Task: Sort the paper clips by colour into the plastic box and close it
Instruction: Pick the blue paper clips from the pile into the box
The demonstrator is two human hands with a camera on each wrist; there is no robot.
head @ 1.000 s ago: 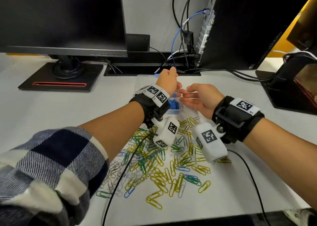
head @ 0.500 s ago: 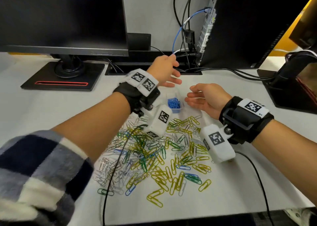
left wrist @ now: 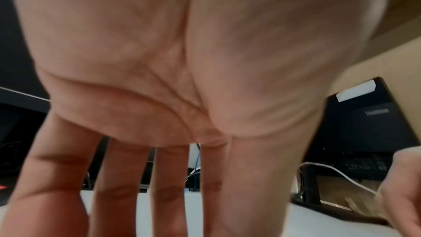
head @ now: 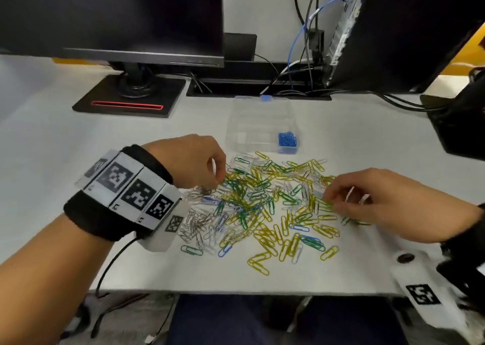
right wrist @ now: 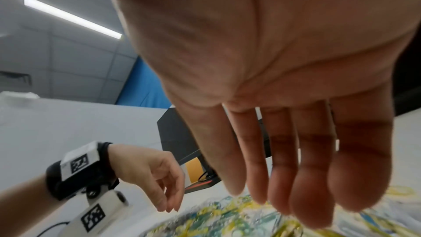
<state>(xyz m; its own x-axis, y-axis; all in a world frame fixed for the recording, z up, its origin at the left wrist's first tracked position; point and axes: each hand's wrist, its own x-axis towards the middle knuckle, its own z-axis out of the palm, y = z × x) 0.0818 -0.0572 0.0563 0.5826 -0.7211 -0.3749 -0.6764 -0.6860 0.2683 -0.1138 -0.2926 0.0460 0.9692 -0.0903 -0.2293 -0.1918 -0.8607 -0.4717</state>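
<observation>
A mixed pile of paper clips, yellow, green, blue and silver, lies spread on the white desk. Behind it stands the clear plastic box, open, with blue clips in its near right compartment. My left hand hangs over the pile's left edge, fingers pointing down and loosely bent, holding nothing I can see. In the right wrist view the left hand hovers just above the desk. My right hand reaches over the pile's right side; its fingers are straight above the clips.
A monitor on a black base stands at the back left. A computer tower with cables stands at the back right, and a dark stand is at the far right. The desk's front edge is close below the pile.
Both hands have drawn back from the box to the clip pile, the left to its left edge, the right to its right side. The box now stands uncovered.
</observation>
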